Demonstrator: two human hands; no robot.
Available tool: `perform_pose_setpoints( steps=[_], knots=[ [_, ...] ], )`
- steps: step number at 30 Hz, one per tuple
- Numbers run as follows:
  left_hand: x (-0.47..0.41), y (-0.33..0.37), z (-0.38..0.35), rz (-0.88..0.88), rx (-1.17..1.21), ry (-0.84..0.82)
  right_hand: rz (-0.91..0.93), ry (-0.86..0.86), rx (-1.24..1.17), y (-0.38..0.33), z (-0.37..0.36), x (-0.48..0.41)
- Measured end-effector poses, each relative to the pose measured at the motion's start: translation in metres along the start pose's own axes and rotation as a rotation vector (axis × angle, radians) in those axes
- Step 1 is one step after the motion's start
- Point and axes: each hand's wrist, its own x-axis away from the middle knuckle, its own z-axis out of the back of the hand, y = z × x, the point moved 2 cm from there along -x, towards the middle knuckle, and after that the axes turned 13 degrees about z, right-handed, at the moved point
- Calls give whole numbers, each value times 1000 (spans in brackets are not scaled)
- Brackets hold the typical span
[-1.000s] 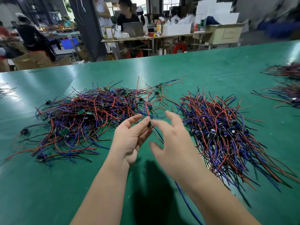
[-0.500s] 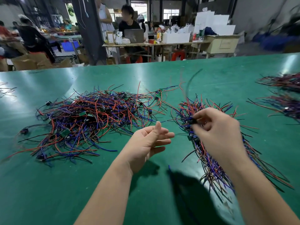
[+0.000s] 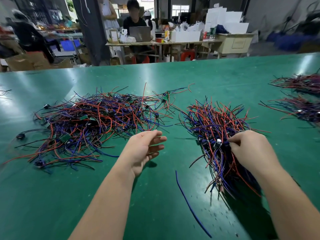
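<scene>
The right hand (image 3: 251, 150) is resting on the near side of the heap of wires (image 3: 216, 122), its fingers (image 3: 234, 140) curling in and pinching a few strands beside small black parts. The heap is lying on the green counter (image 3: 207, 75). The left hand (image 3: 143, 149) is hovering just left of the heap, fingers spread wide and holding nothing. A bigger tangle (image 3: 97, 122) is lying further left of the heap, and a loose blue wire (image 3: 190, 205) nearer than it.

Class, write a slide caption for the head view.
Right hand pinches a wired part at the right pile; left hand hangs open above the table.
</scene>
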Motion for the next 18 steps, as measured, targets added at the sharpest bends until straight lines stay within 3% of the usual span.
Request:
perform_pose_setpoints(
  steps=[7, 13, 18],
  knots=[
    [0, -2, -4, -41, -102, 32, -95, -58, 14, -2, -8, 5],
    [0, -3, -3, -42, -186, 58, -168, -343, -8, -6, -36, 15],
    [-2, -4, -2, -35, -223, 60, -146, -334, -26, 3, -37, 5]
  ],
)
